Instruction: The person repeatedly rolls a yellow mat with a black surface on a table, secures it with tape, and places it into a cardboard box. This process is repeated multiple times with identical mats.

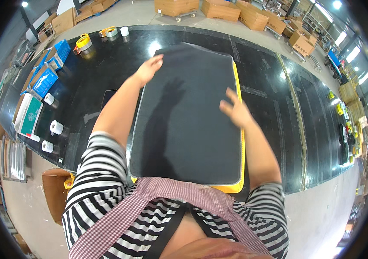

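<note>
A large black rectangular mat with rounded corners [192, 116] lies before me, its far edge slightly raised and uneven. Under it, a yellow layer [241, 159] shows along the right side and near edge. My left hand [149, 70] is over the mat's far left edge, its fingers stretched out and somewhat blurred; whether they touch the mat I cannot tell. Its arm casts a shadow with spread fingers across the mat. By the right edge, my right hand [238, 111] hovers with fingers apart and holds nothing.
The black table [270, 116] carries tape rolls [83, 42], white rolls [56, 127], blue boxes [46, 80] and a green-and-white box [29, 115] at the left. Yellow items [340, 108] sit at the far right. Cardboard boxes [220, 10] stand beyond; an open carton [54, 194] is below left.
</note>
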